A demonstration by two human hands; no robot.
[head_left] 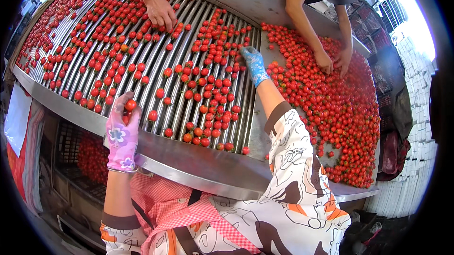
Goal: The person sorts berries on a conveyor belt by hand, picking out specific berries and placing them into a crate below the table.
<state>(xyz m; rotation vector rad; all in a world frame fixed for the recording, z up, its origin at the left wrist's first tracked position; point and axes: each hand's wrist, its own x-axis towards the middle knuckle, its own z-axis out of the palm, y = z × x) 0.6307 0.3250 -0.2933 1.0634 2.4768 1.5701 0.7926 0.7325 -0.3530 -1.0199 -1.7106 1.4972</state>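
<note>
Your left hand (123,129), gloved in flowered pink, grips one small round red tomato (130,105) between thumb and fingers at the near edge of the steel roller table (198,162). Your right hand (254,65), gloved in flowered blue, is at the table's right end; its grip cannot be told. Beyond lies a dense heap of red tomatoes (326,118).

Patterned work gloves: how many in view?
2: a pink flower-patterned glove on the left hand, holding a round red tomato; a blue patterned glove on the right hand. Others may be hidden.
</note>
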